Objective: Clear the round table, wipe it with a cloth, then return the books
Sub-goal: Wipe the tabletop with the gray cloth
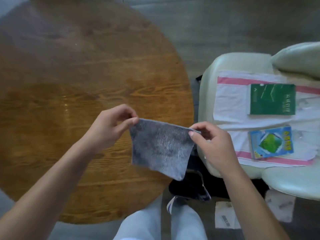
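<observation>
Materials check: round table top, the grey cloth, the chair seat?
Round table: looks like wood or wood veneer under a glossy finish; grain lines and a sheen show.
Grey cloth: soft, fuzzy textile, possibly microfibre; it hangs limp where the left hand and right hand pinch its top corners.
Chair seat: pale, smooth padded upholstery, likely leather or vinyl; cannot tell which.

The round table (72,104) ran off the left and top edges, its far part blurred. Right of the table, the pale chair (225,63) was cut by the right edge. The lettering on the green book (272,99) and blue book (271,142) was too small to read.
</observation>
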